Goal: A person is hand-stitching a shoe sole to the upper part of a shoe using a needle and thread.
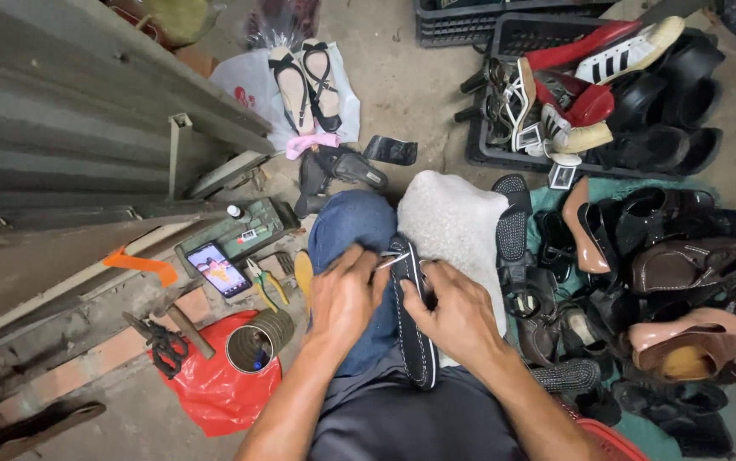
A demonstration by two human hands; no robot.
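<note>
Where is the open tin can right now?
In the head view, the open tin can lies low on the left, on a red plastic bag, between the black scissors and the person's left hand.

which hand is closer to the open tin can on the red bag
Left. The left hand works on the black shoe on the knee, just right of the tin can. The right hand sits beyond the shoe, farther away.

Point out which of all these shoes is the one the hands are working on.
The black shoe with white stitching, lying sole-up along the lap. The left hand and right hand both grip it; every other shoe lies untouched on the floor or in the crate.
</note>
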